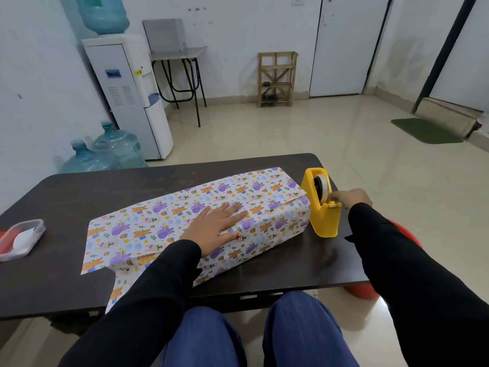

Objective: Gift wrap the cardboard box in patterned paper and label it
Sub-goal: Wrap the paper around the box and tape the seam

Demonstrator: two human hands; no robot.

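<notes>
Knees [254, 329] at tabletop [66, 197] edge; left hand [215, 227] fingers flat, pinning patterned paper [164, 221] over hidden box mid-tabletop, right hand [350, 198] fingers pinch tape [322, 185] at dispenser [325, 218], so keep seam taut, pull tape short, straight.

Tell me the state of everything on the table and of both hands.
patterned paper: wrapped over the hidden box, ends untucked.
left hand: flat, pressing the paper's top.
tape dispenser: upright, beside the paper's right end.
tape: roll loaded in the dispenser.
right hand: fingers pinching the tape by the cutter.
plastic container: at the left of the table, red and white contents.
</notes>
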